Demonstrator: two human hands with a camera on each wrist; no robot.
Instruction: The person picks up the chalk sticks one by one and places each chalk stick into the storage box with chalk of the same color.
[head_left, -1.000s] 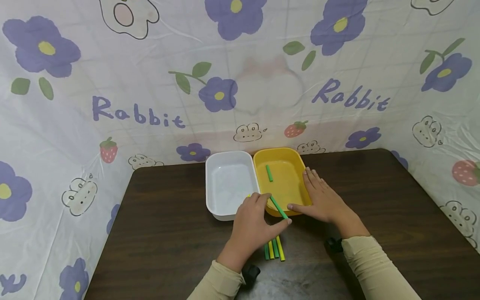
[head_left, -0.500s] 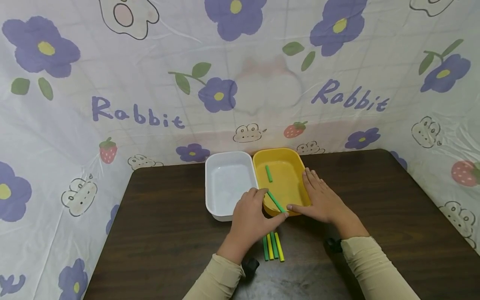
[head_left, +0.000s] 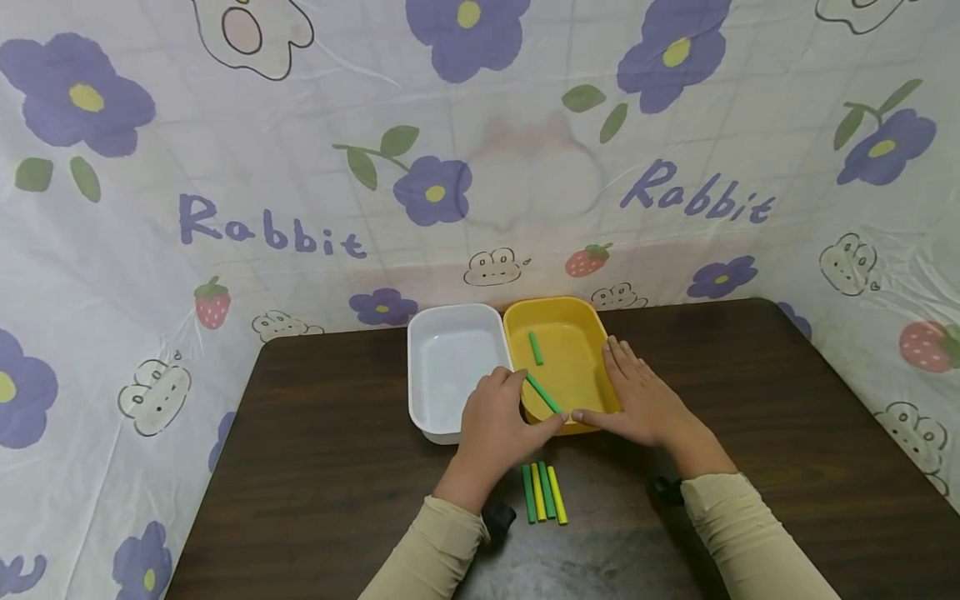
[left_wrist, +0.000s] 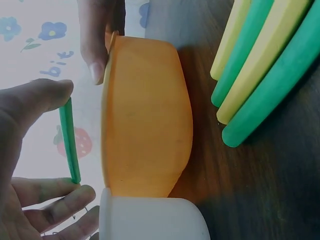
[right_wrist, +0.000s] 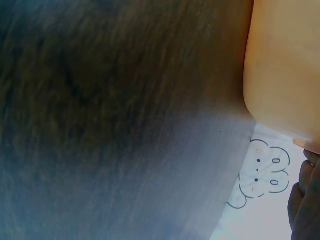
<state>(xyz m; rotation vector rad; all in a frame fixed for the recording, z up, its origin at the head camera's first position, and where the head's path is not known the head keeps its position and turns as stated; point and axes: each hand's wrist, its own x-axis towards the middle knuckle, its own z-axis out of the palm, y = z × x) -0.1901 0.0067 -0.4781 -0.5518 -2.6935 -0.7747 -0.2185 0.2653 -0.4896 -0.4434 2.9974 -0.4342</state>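
Near the front left corner of the yellow tray (head_left: 567,379), my left hand (head_left: 491,417) pinches a slim green stick (head_left: 543,392) by its ends between thumb and index finger. The left wrist view shows the same green stick (left_wrist: 70,140) raised above the tray rim, with the other fingers loosely bent. My right hand (head_left: 648,400) rests on the tray's right rim, fingers straight and thumb stretched to the near edge. Inside the tray lies another green stick (head_left: 536,348). Several green and yellow sticks (head_left: 550,493) lie side by side on the table in front.
A white tray (head_left: 427,417) stands against the left side of the yellow one. Both are near the back of the dark wooden table (head_left: 322,467). Behind it hangs a patterned cloth (head_left: 300,167) with flowers and rabbits.
My left hand has moved slightly back and left with the green stick, from the near rim to over the yellow tray. The right hand has stayed at the rim.
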